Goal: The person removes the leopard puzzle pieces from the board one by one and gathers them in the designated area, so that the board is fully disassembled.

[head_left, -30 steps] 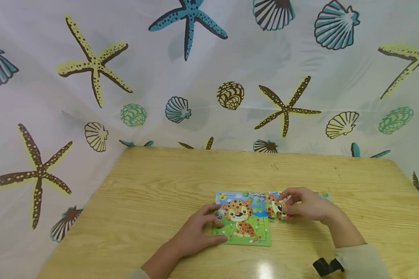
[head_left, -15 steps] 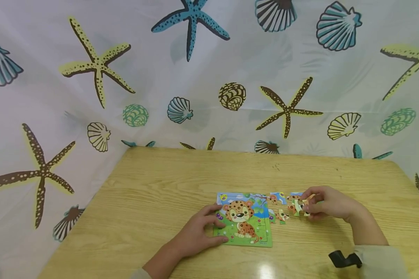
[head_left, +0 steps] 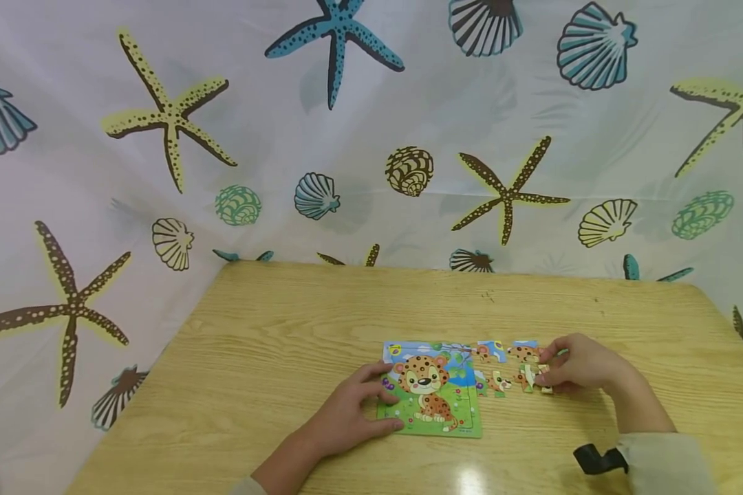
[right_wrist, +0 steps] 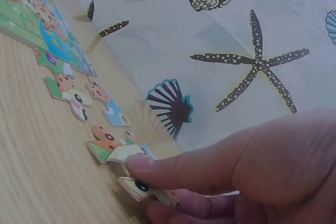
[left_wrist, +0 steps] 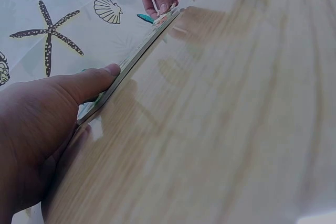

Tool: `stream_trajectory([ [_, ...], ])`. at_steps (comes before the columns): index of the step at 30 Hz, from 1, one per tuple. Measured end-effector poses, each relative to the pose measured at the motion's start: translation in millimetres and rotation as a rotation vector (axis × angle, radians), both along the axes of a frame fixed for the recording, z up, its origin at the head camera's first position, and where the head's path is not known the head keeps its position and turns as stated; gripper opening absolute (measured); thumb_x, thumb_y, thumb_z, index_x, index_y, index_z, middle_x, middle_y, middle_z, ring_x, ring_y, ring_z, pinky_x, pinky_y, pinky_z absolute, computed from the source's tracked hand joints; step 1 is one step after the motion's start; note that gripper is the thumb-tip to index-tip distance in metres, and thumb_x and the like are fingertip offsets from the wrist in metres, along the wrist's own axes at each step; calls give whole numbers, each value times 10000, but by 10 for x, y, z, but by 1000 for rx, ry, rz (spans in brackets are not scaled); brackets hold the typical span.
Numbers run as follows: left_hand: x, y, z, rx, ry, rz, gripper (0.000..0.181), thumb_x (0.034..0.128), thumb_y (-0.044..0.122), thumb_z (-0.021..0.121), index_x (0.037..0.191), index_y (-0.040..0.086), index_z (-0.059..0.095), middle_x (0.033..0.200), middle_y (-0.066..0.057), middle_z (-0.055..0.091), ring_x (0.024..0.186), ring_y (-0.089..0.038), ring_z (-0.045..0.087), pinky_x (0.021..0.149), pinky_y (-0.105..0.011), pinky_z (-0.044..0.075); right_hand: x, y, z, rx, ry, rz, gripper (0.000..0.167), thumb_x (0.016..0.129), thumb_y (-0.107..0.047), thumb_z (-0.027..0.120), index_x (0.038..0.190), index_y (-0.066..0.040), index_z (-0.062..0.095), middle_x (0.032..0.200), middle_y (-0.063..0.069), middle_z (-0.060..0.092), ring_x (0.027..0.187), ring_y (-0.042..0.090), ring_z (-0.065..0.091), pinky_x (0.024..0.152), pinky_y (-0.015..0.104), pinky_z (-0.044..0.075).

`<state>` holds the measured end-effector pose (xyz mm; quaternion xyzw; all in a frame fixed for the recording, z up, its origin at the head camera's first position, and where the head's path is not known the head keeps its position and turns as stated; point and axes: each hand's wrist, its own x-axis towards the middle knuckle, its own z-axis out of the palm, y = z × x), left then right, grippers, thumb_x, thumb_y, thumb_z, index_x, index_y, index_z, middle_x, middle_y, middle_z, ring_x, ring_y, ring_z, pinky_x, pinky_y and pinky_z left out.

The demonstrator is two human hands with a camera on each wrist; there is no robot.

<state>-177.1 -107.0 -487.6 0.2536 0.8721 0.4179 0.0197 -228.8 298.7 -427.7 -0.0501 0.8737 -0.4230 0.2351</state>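
Note:
A puzzle board (head_left: 464,405) with a spotted cub picture lies flat on the table. My left hand (head_left: 347,412) rests over its left side, fingertips on the picture and thumb near the lower edge; the left wrist view shows this thumb (left_wrist: 100,80) against the board's edge. Right of the board, my right hand (head_left: 585,364) pinches a puzzle piece (right_wrist: 139,186) with a dark eye, low over the table. Close to that thumb is another piece (right_wrist: 107,142), green, orange and white. The other fingertips are partly hidden under the right hand.
Loose pieces lie between the board and my right hand, among them a blue-topped one (head_left: 490,351), a cub-face one (head_left: 501,383) and a spotted one (head_left: 525,352). Behind the wooden table (head_left: 285,309) hangs a curtain (head_left: 371,227) printed with starfish and shells.
My right hand has moved right from beside the board with a puzzle piece and come down slightly, uncovering the loose pieces. The left hand and the board have stayed put.

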Motion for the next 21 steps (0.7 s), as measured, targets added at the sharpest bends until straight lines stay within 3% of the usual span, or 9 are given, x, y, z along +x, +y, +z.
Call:
stream_trajectory([
  [7, -18, -17, -5, -8, -11, -5, 287, 790, 425, 832, 966, 222, 730, 1528, -27, 462, 1442, -341, 401, 1155, -573, 353, 31, -106, 55, 104, 64, -62, 289, 770, -95, 853, 923, 28, 641, 733, 29, 610, 678, 161, 517, 613, 287, 450],
  [14, 2, -11, -17, -12, -5, 0, 285, 788, 420, 835, 967, 223, 730, 1524, -26, 468, 1440, -332, 408, 1154, -561, 363, 55, -143, 24, 57, 79, -59, 324, 745, -31, 848, 978, 44, 635, 661, 9, 538, 579, 129, 433, 527, 259, 403],
  [21, -8, -27, -6, -20, 5, -2, 281, 788, 415, 836, 966, 229, 725, 1528, -32, 464, 1441, -334, 406, 1158, -554, 361, 16, -163, -8, -19, 96, 31, 269, 781, 26, 792, 980, 57, 614, 706, 24, 501, 621, 134, 437, 530, 246, 410],
])
